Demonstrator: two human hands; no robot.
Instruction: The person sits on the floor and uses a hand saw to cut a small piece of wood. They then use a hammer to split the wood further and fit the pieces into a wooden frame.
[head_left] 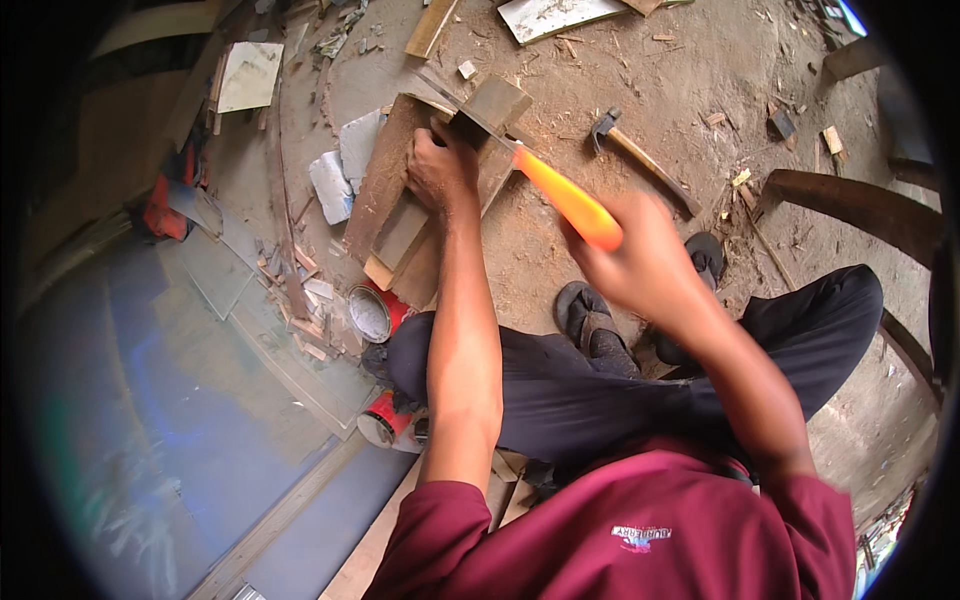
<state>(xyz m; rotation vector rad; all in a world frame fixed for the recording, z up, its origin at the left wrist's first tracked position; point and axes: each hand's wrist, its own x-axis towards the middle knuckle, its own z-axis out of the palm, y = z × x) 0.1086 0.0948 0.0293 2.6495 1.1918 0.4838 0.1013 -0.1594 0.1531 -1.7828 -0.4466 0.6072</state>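
Note:
My right hand (635, 245), slightly blurred, is closed round the handle of an orange-handled tool (565, 195). Its long thin metal blade points up and left across a wooden block (500, 100); whether it is a saw or a file I cannot tell. Just left of the blade, my left hand (440, 170) presses on the wood with bent fingers, its fingertips partly hidden. Below it, wooden planks (385, 190) lie together at a slant on the ground, reaching toward my left knee.
A claw hammer (645, 160) lies on the dusty ground to the right. White broken blocks (335, 185) and a red can with whitish contents (370, 312) are left of the planks. A curved dark wooden piece (850, 210) stands at the right; wood scraps are scattered about.

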